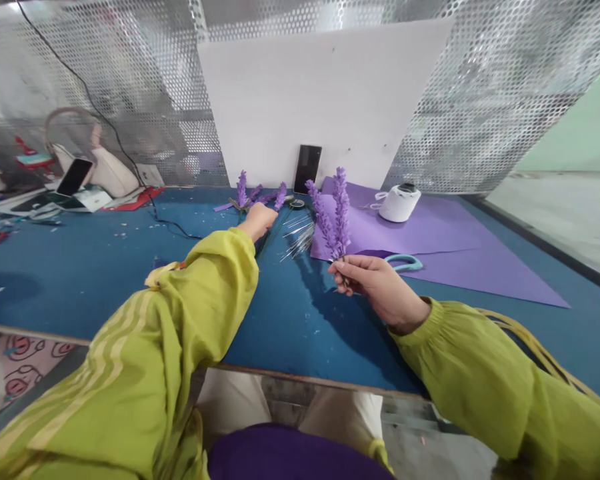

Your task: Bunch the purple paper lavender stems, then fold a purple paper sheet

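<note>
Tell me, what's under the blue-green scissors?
The scissors lie on the purple paper sheet, which rests on the blue table. The right hand, holding purple flower stems, covers their blades, so what lies under those cannot be seen.

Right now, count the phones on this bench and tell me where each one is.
2. A black phone stands propped against the white board at the back. A second phone leans tilted beside the cream bag at far left. Clutter there may hide more.
</note>
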